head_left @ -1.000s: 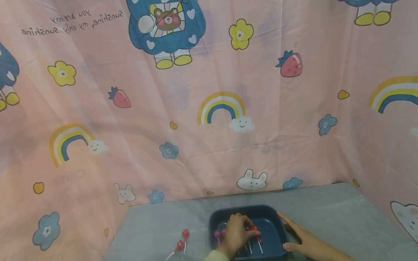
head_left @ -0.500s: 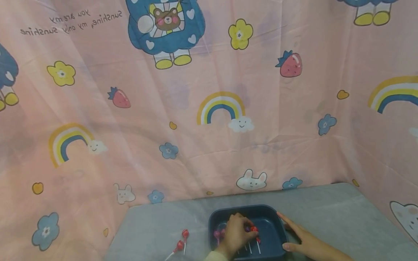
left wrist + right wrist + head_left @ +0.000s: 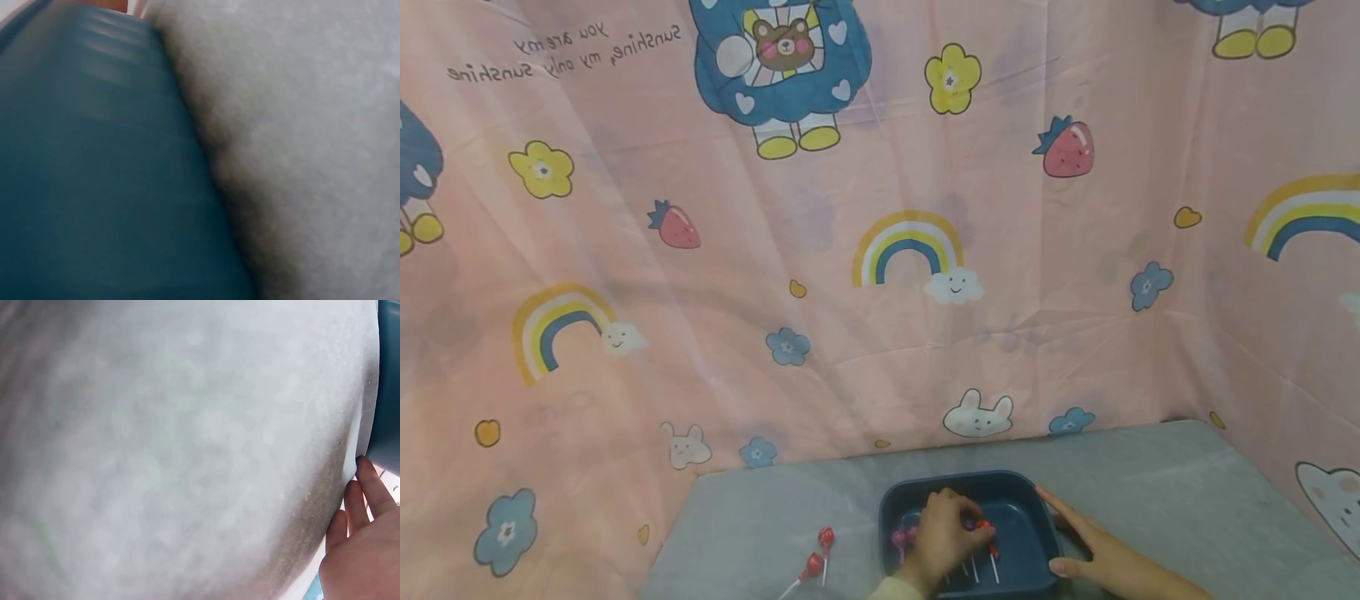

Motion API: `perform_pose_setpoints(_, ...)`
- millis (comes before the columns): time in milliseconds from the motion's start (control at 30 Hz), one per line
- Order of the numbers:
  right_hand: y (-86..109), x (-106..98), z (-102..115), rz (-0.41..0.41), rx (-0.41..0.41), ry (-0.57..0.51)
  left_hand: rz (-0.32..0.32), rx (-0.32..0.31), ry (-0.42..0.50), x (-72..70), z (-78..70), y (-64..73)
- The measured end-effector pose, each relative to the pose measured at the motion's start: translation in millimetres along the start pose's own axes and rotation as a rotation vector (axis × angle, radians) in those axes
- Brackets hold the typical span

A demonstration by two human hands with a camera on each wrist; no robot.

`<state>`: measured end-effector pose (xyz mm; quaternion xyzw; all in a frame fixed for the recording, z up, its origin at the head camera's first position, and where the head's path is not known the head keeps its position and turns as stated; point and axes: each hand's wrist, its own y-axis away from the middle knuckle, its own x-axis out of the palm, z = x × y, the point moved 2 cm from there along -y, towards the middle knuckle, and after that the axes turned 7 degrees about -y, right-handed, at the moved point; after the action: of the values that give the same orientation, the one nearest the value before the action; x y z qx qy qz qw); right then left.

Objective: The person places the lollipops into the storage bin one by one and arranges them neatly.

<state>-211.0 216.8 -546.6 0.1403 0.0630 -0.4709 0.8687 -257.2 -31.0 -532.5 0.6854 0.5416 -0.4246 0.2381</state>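
In the head view my left hand (image 3: 943,533) reaches into the dark blue tray (image 3: 1045,525). Its bent thumb and fingers pinch at a red lollipop (image 3: 993,550), whose white stick points toward me. Other lollipops lie beside it, partly covered by the hand; a pink one (image 3: 898,539) shows left of the wrist. My right hand (image 3: 1097,554) rests against the tray's right side, fingers fairly straight along the wall and thumb near the front corner. The right wrist view shows fingers (image 3: 356,503) at the tray (image 3: 389,394). Only the tray's outer wall (image 3: 112,162) and cloth fill the left wrist view.
Two red-wrapped lollipops (image 3: 814,565) lie on the grey tabletop (image 3: 737,533) left of the tray. A pink printed curtain (image 3: 850,250) hangs behind the table and along its right side.
The red lollipop under my left fingers has shifted slightly left inside the tray. Both hands keep nearly the same place, and the tray has not moved.
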Motion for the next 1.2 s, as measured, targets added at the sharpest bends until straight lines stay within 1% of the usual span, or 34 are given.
perform_pose_setpoints(100,-0.1,-0.4,0.0,0.009,-0.016,0.009,-0.018,0.001,0.057,-2.7,-1.0,-1.9)
perform_pose_setpoints(167,0.0,-0.7,-0.1,0.011,-0.01,0.005,-0.021,-0.009,0.104,-5.1,-1.1,-3.4)
perform_pose_setpoints(233,-0.3,-0.8,0.1,0.008,0.004,-0.004,-0.028,-0.003,0.144,-6.8,-0.7,-5.5)
perform_pose_setpoints(300,-0.5,-1.0,-0.1,0.003,0.016,-0.004,-0.043,0.011,0.169,-9.4,-0.8,-7.0)
perform_pose_setpoints(400,-1.6,-1.3,-0.9,-0.004,0.029,-0.007,-0.08,0.056,0.178,-15.3,-1.7,-8.8)
perform_pose_setpoints(500,-2.5,-1.4,-2.0,-0.01,0.042,-0.013,-0.11,0.084,0.196,-24.9,-2.3,-8.9)
perform_pose_setpoints(533,-2.8,-1.4,-2.3,-0.015,0.047,-0.013,-0.112,0.084,0.206,-28.9,-2.5,-8.4)
perform_pose_setpoints(700,-3.3,-0.8,-2.7,-0.028,0.049,-0.003,-0.111,0.031,0.259,-51.4,-3.8,-2.6)
perform_pose_setpoints(833,-3.2,-1.1,-3.4,-0.035,0.065,-0.013,-0.126,-0.016,0.261,-67.5,-1.9,2.4)
perform_pose_setpoints(900,-3.0,-1.3,-3.6,-0.039,0.075,-0.013,-0.143,-0.036,0.246,-74.2,1.6,5.3)
perform_pose_setpoints(967,-2.7,-1.3,-3.6,-0.044,0.085,-0.018,-0.161,-0.041,0.236,-82.0,6.2,9.0)
perform_pose_setpoints(1033,-2.5,-1.3,-3.7,-0.04,0.081,-0.032,-0.171,-0.06,0.233,-90.7,11.8,13.8)
perform_pose_setpoints(1133,-2.1,-1.5,-2.2,-0.041,0.079,-0.033,-0.183,-0.056,0.226,-102.9,25.3,21.1)
perform_pose_setpoints(1200,-1.7,-1.5,-0.9,-0.033,0.068,-0.038,-0.189,-0.071,0.212,-110.4,36.3,26.2)
